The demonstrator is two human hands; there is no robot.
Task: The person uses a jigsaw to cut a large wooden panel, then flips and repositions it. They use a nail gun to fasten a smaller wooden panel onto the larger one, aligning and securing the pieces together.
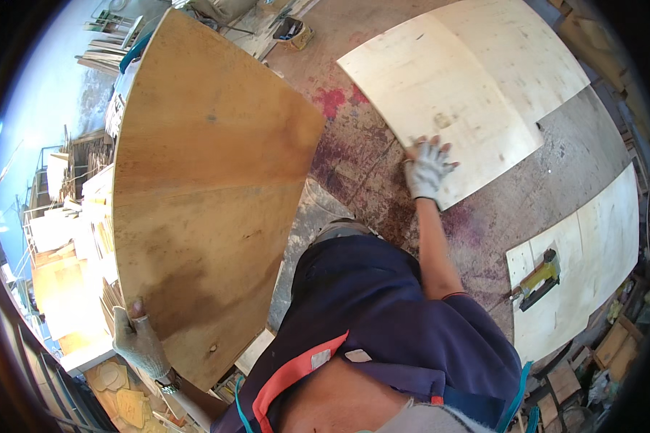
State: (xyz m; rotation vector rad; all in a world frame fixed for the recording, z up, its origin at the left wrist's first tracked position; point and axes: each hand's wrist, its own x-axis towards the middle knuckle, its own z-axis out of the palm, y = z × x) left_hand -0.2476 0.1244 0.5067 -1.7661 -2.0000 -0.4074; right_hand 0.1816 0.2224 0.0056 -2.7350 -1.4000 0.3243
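A large brown plywood sheet [217,159] stands tilted at my left side. My left hand [139,345], in a pale knit glove with bare fingertips, is closed around its lower left edge. Over to the right, a pale plywood sheet [440,86] lies on the work surface, with a second pale sheet [516,47] next to it or overlapping. My right hand [427,173], gloved the same way, rests with spread fingers on the near corner of the first pale sheet and grips nothing.
A yellow-and-black nail gun [540,280] lies on another pale sheet [607,238] at the right. The brown stained surface [347,159] has pink patches. Stacked wood pieces [68,238] fill the left side; a small tool bucket [293,34] stands at the back. Wood scraps [617,346] lie lower right.
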